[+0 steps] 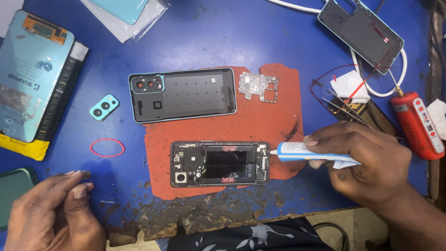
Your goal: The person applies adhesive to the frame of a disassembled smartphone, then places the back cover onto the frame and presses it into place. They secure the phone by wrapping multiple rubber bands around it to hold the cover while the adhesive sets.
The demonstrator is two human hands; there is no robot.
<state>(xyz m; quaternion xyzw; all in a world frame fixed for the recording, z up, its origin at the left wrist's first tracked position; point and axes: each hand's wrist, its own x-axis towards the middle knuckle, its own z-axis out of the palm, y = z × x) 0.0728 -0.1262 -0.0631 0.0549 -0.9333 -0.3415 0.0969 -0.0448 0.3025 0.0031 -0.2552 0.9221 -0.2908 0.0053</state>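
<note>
A phone repair workbench: scuffed blue table (223, 37), opened phone (219, 164), loose circuit board (259, 86), tweezers (346, 104).

A blue worktable (209, 37) fills the view, its paint worn to brown patches along the near edge (195, 218). A red mat (260, 116) lies at its centre. Below that edge, pale floor (344, 223) shows under even light.

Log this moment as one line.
right hand: holds glue tube | nozzle: at opened phone edge | left hand: on blue table
</note>
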